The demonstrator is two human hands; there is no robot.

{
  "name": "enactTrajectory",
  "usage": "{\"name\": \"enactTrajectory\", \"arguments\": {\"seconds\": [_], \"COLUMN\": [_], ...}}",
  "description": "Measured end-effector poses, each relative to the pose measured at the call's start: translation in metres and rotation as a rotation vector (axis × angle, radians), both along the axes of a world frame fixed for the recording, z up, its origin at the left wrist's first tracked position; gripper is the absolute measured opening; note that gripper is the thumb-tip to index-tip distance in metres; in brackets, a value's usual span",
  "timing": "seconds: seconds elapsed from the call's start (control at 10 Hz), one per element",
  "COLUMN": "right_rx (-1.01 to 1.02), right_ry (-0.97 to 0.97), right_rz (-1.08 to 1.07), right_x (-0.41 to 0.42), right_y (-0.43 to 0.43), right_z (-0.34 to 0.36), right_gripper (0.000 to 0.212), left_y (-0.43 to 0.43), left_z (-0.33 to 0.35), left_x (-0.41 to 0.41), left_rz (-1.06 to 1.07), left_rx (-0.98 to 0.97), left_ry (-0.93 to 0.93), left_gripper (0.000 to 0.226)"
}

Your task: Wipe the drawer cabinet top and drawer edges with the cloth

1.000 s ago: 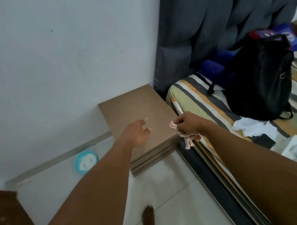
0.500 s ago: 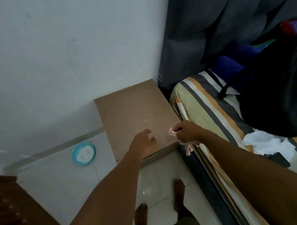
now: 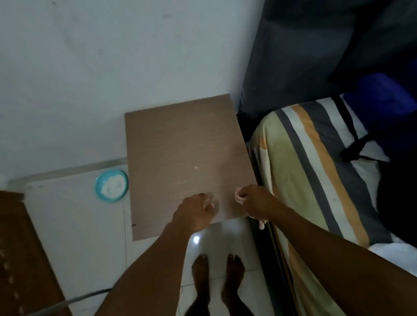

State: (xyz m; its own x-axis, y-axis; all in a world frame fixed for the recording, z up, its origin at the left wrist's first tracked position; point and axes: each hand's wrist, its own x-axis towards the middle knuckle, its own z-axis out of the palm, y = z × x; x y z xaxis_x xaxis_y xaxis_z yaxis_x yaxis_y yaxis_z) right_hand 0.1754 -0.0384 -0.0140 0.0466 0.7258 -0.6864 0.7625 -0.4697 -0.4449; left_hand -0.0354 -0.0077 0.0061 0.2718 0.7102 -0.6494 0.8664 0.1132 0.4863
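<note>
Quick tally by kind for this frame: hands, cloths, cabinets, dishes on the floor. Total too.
hands: 2 (left hand, right hand)
cloth: 1, held in the right hand
drawer cabinet: 1
teal dish: 1, on the floor beside the cabinet
total: 5

Teal dish (floor), striped bed

Drawer cabinet stands between dish left and bed right.
</note>
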Motion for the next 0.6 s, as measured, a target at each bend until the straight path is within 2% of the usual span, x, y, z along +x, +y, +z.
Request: {"name": "enactTrajectory", "arguments": {"seconds": [0.1, 0.3, 0.4, 0.5, 0.6], "right_rx": [0.087, 0.188, 0.099, 0.127, 0.145], "right_ry": [-0.079, -0.208, -0.249, -0.245, -0.175], "right_rz": [0.056, 0.167, 0.225, 0.233, 0.284], "right_x": [0.009, 0.013, 0.007, 0.006, 0.009], "right_y": [0.007, 0.01, 0.005, 0.003, 0.016], "right_z": [-0.031, -0.085, -0.075, -0.058, -0.038], "right_gripper": [0.031, 0.043, 0.051, 0.056, 0.058], "left_y": [0.01, 0.025, 0.023, 0.027, 0.038], "left_z": [-0.017, -0.042, -0.044, -0.032, -0.006], "left_x": [0.005, 0.01, 0.007, 0.005, 0.003], "left_rz": [0.043, 0.02, 0.009, -0.027, -0.055], "left_rx": [-0.006, 0.02, 0.001, 0.017, 0.029], "left_ry": [0.026, 0.1, 0.112, 0.121, 0.17], "left_gripper": [0.031, 0.036, 0.037, 0.036, 0.045]}}
